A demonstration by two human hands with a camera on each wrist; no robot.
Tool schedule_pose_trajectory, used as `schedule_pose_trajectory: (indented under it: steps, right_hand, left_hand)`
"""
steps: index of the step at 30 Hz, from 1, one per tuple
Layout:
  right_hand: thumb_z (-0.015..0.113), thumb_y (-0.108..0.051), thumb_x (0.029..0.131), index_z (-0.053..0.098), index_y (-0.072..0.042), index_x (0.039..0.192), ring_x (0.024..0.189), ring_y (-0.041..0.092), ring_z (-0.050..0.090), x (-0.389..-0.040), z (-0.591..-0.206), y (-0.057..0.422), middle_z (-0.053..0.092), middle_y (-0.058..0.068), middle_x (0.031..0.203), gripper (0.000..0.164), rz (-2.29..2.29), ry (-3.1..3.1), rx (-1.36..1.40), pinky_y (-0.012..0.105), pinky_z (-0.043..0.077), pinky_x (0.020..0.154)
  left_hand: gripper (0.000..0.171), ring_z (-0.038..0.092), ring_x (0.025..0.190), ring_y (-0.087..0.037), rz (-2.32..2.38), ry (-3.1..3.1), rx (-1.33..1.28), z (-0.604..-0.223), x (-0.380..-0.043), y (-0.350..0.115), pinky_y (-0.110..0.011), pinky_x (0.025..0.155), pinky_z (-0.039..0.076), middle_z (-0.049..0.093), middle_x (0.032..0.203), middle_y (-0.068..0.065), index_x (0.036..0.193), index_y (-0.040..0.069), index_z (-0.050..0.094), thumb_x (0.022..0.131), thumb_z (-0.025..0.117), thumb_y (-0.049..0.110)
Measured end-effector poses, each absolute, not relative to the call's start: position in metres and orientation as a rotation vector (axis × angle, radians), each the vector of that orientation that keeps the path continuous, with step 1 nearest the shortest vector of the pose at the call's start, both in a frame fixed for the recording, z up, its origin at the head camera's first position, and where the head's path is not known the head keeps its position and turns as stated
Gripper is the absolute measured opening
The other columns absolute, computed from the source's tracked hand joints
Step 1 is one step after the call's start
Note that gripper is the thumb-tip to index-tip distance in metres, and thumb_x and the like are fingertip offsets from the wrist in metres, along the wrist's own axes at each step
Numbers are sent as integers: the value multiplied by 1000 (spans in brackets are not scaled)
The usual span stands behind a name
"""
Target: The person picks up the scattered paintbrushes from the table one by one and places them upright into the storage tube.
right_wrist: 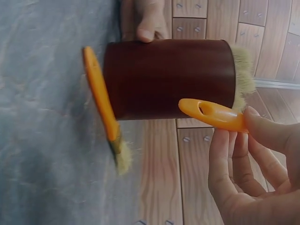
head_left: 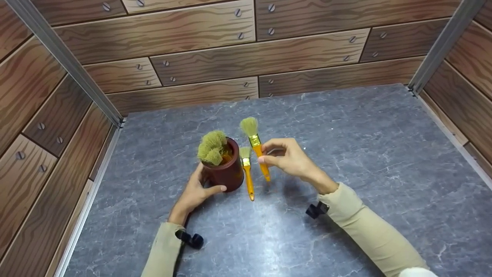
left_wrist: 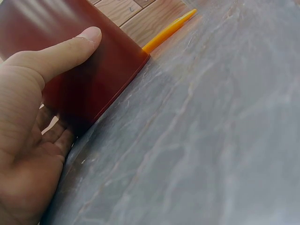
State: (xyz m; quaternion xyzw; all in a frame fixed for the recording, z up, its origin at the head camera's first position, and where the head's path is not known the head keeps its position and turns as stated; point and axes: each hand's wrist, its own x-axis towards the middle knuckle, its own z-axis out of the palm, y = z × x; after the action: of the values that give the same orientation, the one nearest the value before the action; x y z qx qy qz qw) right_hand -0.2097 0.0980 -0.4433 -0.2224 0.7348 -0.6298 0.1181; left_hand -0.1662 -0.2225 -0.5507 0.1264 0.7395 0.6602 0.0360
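Head view: a person's two hands work over a grey marbled table (head_left: 346,127) walled in by wood-patterned panels (head_left: 215,34).
Left hand (head_left: 194,192): wrapped round the lower wall of the brown cup (head_left: 226,171), thumb on the near side, fingers curled behind it; the left wrist view shows the thumb (left_wrist: 61,54) pressed flat on the cup's wall.
Brown cup: upright on the table, left of centre, with several brushes standing in it, their pale bristle heads (head_left: 211,146) sticking out above the rim.
Right hand (head_left: 290,157): pinching the raised brush (head_left: 255,148) by its orange handle between thumb and fingertips, held clear of the table just right of the cup, bristles up and away from the person.
Right wrist view: the handle end with its hanging hole pokes out past the fingertips (right_wrist: 255,122).
Lying brush (head_left: 247,173): smaller, orange-handled, flat on the table just beside the cup's right side, between cup and raised brush, bristles pointing away.
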Motion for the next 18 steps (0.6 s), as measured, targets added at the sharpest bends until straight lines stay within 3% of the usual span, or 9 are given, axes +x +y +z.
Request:
schedule_pose_trajectory:
  steps: [8, 18]
  right_hand:
    - [82, -6, 94, 76, 3, 115, 96, 25, 73, -209, -425, 85, 77, 17, 110, 24, -1824, 2218, -777, 32, 62, 90]
    - [79, -5, 95, 76, 1, 116, 96, 26, 73, -209, -400, 62, 76, 18, 109, 21, -1894, 2160, -903, 36, 63, 90]
  left_hand:
    - [101, 47, 152, -23, 2037, 2252, 389, -552, -168, -222, -47, 128, 35, 53, 161, -4, 166, 27, 35, 85, 91, 7]
    - [97, 49, 150, -22, 2033, 2252, 378, -551, -167, -223, -48, 127, 36, 55, 159, -2, 164, 30, 37, 86, 91, 9]
